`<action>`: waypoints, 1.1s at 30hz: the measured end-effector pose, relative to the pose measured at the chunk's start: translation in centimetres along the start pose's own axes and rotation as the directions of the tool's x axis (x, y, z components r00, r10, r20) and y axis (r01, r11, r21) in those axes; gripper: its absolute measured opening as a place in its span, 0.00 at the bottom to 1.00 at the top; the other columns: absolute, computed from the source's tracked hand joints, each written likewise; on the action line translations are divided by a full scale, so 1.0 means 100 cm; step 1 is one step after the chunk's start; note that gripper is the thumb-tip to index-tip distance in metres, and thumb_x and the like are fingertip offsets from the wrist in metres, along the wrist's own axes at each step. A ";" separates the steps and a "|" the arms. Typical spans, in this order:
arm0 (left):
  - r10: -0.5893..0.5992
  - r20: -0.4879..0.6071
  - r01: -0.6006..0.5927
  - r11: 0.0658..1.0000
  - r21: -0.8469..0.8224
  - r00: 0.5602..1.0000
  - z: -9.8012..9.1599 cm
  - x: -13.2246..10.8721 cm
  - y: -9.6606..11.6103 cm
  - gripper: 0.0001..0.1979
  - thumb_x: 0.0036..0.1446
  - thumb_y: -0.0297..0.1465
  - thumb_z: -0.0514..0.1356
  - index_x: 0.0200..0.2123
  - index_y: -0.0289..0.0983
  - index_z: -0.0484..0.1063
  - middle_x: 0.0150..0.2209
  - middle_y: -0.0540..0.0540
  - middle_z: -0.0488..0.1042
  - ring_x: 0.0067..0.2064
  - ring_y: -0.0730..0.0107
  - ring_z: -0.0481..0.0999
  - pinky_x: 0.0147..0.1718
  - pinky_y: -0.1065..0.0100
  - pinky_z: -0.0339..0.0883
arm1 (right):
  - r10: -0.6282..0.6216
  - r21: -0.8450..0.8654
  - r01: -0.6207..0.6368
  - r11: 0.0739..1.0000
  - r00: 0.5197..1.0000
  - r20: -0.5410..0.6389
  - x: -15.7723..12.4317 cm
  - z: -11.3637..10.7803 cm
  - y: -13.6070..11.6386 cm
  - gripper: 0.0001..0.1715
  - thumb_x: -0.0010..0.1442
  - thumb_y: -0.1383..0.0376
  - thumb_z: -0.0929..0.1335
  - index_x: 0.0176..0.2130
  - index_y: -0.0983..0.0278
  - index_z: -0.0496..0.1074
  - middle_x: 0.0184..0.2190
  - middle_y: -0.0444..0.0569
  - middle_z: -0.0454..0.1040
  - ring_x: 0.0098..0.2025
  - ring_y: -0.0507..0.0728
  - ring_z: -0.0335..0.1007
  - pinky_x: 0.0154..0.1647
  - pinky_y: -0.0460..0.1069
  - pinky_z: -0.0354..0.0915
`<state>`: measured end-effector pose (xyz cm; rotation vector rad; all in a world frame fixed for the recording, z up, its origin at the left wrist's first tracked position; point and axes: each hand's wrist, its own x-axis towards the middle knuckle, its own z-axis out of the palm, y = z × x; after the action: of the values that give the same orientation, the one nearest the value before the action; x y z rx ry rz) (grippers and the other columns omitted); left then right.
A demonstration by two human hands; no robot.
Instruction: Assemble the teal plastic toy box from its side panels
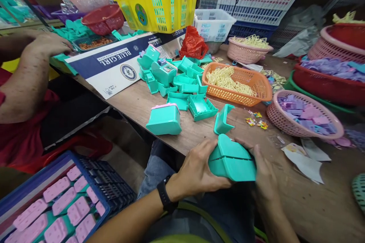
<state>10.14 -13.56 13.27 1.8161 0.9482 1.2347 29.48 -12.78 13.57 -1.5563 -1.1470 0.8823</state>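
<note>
Both my hands hold one teal plastic box [232, 159] at the near edge of the wooden table [313, 197]. My left hand [196, 172], with a black watch on its wrist, grips the box's left side. My right hand [264, 174] clasps its right side from behind. Just beyond the box an open teal shell half [222, 119] stands on the table. A closed teal box with a pink lid [164, 119] sits to the left, in front of a pile of several loose teal shell parts [176, 79].
An orange basket of yellow pieces [236, 85] and a pink basket of purple parts [305, 115] stand at the right. A blue crate of pink-topped boxes [57, 205] lies at lower left. Another person's arm [31, 68] rests at the left near a Blue Girl carton [114, 64].
</note>
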 end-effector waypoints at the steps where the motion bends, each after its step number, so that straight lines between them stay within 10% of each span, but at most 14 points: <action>1: -0.012 0.023 0.011 0.997 0.080 1.000 -0.002 0.002 0.004 0.41 0.45 0.39 0.76 0.61 0.36 0.68 0.55 0.38 0.76 0.55 0.48 0.76 0.55 0.51 0.72 | -0.091 -0.048 0.093 0.995 0.995 0.035 0.001 -0.002 0.001 0.43 0.62 0.31 0.61 0.50 0.60 0.82 0.55 0.55 0.79 0.61 0.72 0.72 0.65 0.68 0.64; 5: -0.075 0.183 -0.004 0.916 0.400 0.980 -0.006 0.013 0.022 0.45 0.49 0.46 0.73 0.65 0.32 0.62 0.57 0.33 0.73 0.57 0.41 0.72 0.59 0.41 0.67 | -0.535 -0.149 0.592 0.792 0.791 0.296 -0.001 -0.012 -0.006 0.45 0.65 0.32 0.61 0.68 0.53 0.65 0.68 0.49 0.67 0.70 0.64 0.62 0.70 0.60 0.59; 9: -0.029 0.252 -0.098 0.874 0.476 0.967 -0.003 0.020 0.033 0.40 0.57 0.45 0.66 0.65 0.30 0.60 0.60 0.32 0.71 0.59 0.42 0.71 0.59 0.40 0.64 | -0.646 -0.156 0.746 0.647 0.646 0.407 -0.003 -0.011 -0.014 0.53 0.60 0.32 0.67 0.73 0.53 0.56 0.70 0.49 0.64 0.69 0.62 0.62 0.69 0.56 0.60; 27: 0.155 0.155 -0.202 0.913 0.355 0.976 0.007 0.011 0.030 0.35 0.51 0.42 0.71 0.58 0.34 0.66 0.56 0.36 0.75 0.55 0.47 0.74 0.55 0.46 0.69 | -0.671 -0.093 0.720 0.688 0.680 0.296 -0.016 -0.003 -0.021 0.24 0.69 0.52 0.64 0.60 0.57 0.70 0.59 0.49 0.72 0.64 0.62 0.65 0.65 0.55 0.60; 33: 0.132 -0.038 -0.125 0.982 0.142 0.991 -0.002 0.017 0.009 0.59 0.44 0.43 0.78 0.72 0.44 0.48 0.68 0.36 0.63 0.67 0.45 0.65 0.65 0.45 0.63 | -0.388 0.307 0.381 0.872 0.921 -0.040 -0.009 0.007 -0.027 0.29 0.66 0.44 0.64 0.58 0.57 0.72 0.57 0.52 0.75 0.57 0.67 0.72 0.59 0.63 0.66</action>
<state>10.60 -12.42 14.82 1.9920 0.9773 1.3244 27.87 -13.24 15.94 -1.0161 -1.2158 0.7654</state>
